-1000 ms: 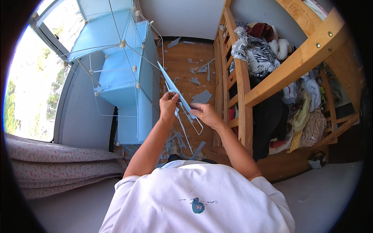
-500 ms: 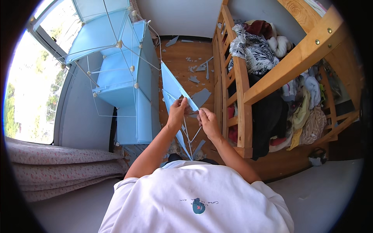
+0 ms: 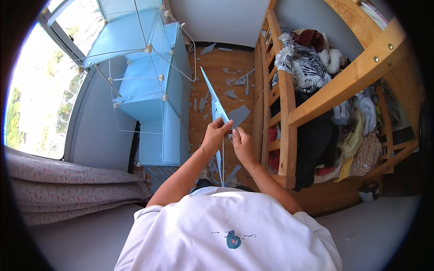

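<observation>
Wooden floor (image 3: 217, 58) below; left hand (image 3: 215, 135), right hand (image 3: 243, 144), grips narrow, pinch blue panel (image 3: 214, 95).

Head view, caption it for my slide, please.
Left hand grips a blue panel, right hand at its near end, above scraps on the floor, between blue rack and wooden bed.
</observation>
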The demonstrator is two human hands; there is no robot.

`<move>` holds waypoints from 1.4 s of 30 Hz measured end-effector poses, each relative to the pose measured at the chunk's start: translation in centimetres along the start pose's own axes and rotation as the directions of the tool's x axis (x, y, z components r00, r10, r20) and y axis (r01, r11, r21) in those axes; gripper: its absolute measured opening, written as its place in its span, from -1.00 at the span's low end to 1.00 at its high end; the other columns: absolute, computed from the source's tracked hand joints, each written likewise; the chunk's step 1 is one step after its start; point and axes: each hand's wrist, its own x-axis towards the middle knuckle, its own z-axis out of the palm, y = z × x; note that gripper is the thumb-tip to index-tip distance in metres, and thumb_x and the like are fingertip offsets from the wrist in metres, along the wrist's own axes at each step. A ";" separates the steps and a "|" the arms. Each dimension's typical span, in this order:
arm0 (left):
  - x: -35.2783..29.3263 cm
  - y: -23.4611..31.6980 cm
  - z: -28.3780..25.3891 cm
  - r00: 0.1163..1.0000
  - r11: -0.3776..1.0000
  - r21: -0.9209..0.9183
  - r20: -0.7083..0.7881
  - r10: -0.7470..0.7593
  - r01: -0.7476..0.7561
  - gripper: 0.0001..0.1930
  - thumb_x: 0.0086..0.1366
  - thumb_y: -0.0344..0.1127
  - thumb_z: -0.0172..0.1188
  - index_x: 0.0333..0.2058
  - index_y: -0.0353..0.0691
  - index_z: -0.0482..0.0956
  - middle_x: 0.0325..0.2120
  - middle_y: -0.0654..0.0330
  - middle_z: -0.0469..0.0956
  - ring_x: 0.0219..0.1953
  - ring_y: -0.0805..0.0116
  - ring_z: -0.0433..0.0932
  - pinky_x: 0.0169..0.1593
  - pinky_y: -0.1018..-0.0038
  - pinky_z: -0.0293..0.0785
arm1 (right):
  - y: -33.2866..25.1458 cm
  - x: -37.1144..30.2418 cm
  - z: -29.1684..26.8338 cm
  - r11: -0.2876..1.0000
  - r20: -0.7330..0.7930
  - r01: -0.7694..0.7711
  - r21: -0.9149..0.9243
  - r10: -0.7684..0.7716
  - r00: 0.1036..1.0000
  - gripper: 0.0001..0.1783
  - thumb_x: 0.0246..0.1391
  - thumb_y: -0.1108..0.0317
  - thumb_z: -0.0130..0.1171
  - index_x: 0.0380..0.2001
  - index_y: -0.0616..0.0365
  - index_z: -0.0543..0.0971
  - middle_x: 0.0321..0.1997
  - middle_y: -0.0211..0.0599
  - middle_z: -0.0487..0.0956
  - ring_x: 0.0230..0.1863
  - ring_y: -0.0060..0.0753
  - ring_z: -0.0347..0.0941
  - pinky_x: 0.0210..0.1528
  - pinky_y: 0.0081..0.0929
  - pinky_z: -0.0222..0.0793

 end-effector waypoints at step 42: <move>-8.9 6.0 2.7 0.897 0.852 0.279 0.123 0.425 -0.442 -0.92 0.26 -0.48 -0.06 -0.27 -0.30 0.36 -0.74 0.46 0.22 -0.66 0.75 0.08 -0.58 0.72 0.00 | 3.6 12.7 0.8 0.893 -0.149 -0.233 -0.386 0.188 0.971 -0.34 -0.02 -0.21 -0.02 -0.19 0.23 0.48 -0.49 -0.03 0.56 -0.38 0.03 0.49 -0.35 -0.14 0.37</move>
